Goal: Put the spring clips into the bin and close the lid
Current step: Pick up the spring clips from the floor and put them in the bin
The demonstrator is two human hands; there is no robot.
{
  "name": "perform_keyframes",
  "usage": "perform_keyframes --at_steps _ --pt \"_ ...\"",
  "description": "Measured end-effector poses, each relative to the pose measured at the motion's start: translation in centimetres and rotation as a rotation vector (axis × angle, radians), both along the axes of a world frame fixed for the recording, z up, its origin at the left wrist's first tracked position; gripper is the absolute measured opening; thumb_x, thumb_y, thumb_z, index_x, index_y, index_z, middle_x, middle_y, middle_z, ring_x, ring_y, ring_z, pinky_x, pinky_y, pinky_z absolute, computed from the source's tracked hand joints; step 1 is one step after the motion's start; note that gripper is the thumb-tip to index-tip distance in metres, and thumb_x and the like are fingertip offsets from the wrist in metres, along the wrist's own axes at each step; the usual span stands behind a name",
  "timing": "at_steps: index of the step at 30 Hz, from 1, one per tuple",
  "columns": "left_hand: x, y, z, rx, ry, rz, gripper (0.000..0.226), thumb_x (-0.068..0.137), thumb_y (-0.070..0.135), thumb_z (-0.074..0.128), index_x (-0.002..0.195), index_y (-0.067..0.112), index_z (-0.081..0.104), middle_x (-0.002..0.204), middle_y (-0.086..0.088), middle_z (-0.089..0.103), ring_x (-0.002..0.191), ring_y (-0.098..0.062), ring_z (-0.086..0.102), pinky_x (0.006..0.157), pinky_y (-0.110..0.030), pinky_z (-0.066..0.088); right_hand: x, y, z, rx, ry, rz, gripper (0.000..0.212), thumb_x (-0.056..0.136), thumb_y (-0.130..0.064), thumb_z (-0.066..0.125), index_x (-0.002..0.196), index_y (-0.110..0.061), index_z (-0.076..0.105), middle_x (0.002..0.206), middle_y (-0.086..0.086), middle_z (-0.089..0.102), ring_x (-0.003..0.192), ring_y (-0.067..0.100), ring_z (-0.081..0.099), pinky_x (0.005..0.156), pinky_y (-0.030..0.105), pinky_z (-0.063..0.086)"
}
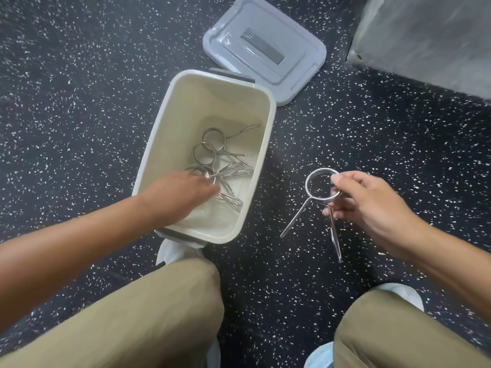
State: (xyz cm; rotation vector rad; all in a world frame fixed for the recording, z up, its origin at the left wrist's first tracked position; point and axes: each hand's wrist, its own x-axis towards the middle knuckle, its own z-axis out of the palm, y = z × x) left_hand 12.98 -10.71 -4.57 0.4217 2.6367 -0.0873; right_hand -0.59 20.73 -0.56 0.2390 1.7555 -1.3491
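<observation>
Head view, looking down at a dark speckled floor [79, 88]

Item: bin [265, 144], cream plastic, rectangular, lid off, standing on the floor between the person's left knee and the lid. Dark grey catch strips at its far and near rims

Item: spring clips in the bin [212, 152], metal, several, lying in a loose tangle on the bin's bottom; rings overlap one another and their handles point toward the bin's right wall. Exact count cannot be told

Item: lid [265, 46], grey, lying flat on the floor just beyond the bin's far right corner, a dark rectangular strip at its middle. It sits apart from the bin's opening, one edge tucked close to the rim

Item: left hand [183, 189], reaching down inside the bin, fingers bent downward and resting on the pile of clips; whether they grip one cannot be told

Item: right hand [369, 203], held above the floor to the right of the bin, thumb and fingers pinched on a single spring clip [318, 203] at the ring's right side. Ring uppermost, two handles hanging down and splayed

Item: khaki trouser legs [148, 309], both knees in the lower frame; pale shoe covers [180, 252] at the feet

Item: grey block [425, 41], upper right corner, resting on the floor
</observation>
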Motion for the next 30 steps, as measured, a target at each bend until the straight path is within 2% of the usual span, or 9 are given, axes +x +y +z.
perform_keyframes --at_steps 2,5,9,12,16,18,22,27,30 --pt "0.1 0.0 0.3 -0.008 0.011 0.045 0.018 0.083 0.002 0.058 0.087 0.017 0.049 0.077 -0.004 0.056 0.049 -0.024 0.039 0.044 -0.035 0.038 -0.6 -1.1 1.9 -0.031 0.032 0.025 0.016 0.102 -0.019 0.054 0.104 -0.004 0.057 0.078 0.008 0.057 0.060 0.022 0.067 0.070 0.041 0.052" --pt "-0.1 0.2 1.3 0.059 0.100 0.127 0.005 0.092 0.018 0.057 0.089 0.016 0.054 0.075 -0.002 0.062 0.051 -0.028 0.056 0.051 -0.036 0.049 -2.0 -2.8 5.4 -0.066 0.076 0.076 0.018 0.100 -0.020 0.055 0.105 -0.003 0.058 0.077 0.005 0.058 0.056 0.015 0.065 0.086 0.053 0.052" --pt "-0.2 0.0 3.5 0.177 0.254 0.273 0.018 0.098 0.029 0.048 0.086 0.017 0.054 0.068 0.000 0.062 0.050 -0.029 0.054 0.046 -0.030 0.033 -4.3 -6.1 9.4 -0.118 0.137 0.193 0.026 0.090 -0.031 0.062 0.099 -0.006 0.062 0.080 0.011 0.059 0.060 0.015 0.066 0.093 0.057 0.054" --pt "0.0 -0.2 4.9 0.259 0.321 0.466 0.017 0.097 0.033 0.047 0.089 0.021 0.056 0.073 0.003 0.065 0.057 -0.031 0.058 0.048 -0.034 0.045 -5.1 -9.6 10.7 -0.181 0.238 0.315 0.023 0.089 -0.032 0.064 0.094 -0.009 0.064 0.076 0.003 0.069 0.064 0.021 0.064 0.089 0.050 0.054" --pt "0.8 -0.6 6.4 0.365 0.412 0.663 0.023 0.096 0.041 0.046 0.087 0.023 0.057 0.072 0.004 0.066 0.062 -0.028 0.063 0.056 -0.039 0.052 -5.3 -15.0 11.7 -0.140 0.437 0.560 0.032 0.087 -0.036 0.065 0.098 -0.006 0.065 0.079 0.003 0.077 0.069 0.028 0.072 0.066 0.031 0.059" --pt "1.4 -1.0 6.7 0.386 0.469 0.718 0.024 0.097 0.040 0.051 0.084 0.021 0.058 0.067 0.005 0.064 0.058 -0.026 0.060 0.054 -0.038 0.051 -5.0 -17.8 11.2 -0.101 0.550 0.652 0.042 0.084 -0.039 0.068 0.102 -0.002 0.064 0.084 0.008 0.077 0.072 0.030 0.073 0.064 0.036 0.060" --pt "2.0 -2.1 7.0 0.416 0.529 0.801 0.025 0.096 0.039 0.054 0.081 0.021 0.059 0.060 0.006 0.057 0.053 -0.024 0.055 0.053 -0.039 0.049 -4.1 -22.3 7.7 0.028 0.776 0.787 0.035 0.085 -0.040 0.076 0.097 -0.009 0.064 0.085 0.004 0.074 0.072 0.023 0.071 0.067 0.040 0.058" --pt "2.4 -3.2 6.9 0.439 0.536 0.858 0.024 0.096 0.036 0.057 0.081 0.019 0.060 0.057 0.005 0.056 0.052 -0.025 0.055 0.054 -0.040 0.050 -2.3 -25.2 1.6 0.256 0.945 1.090 0.028 0.087 -0.037 0.074 0.078 -0.022 0.052 0.088 -0.007 0.063 0.083 0.021 0.059 0.064 0.031 0.037" --pt "2.5 -3.3 6.9 0.453 0.528 0.868 0.024 0.096 0.037 0.056 0.081 0.019 0.059 0.058 0.005 0.056 0.053 -0.026 0.055 0.055 -0.041 0.051 -1.0 -25.7 -2.3 0.444 1.096 1.206 0.016 0.091 -0.034 0.067 0.092 -0.019 0.060 0.091 0.003 0.065 0.085 0.029 0.061 0.063 0.031 0.034"
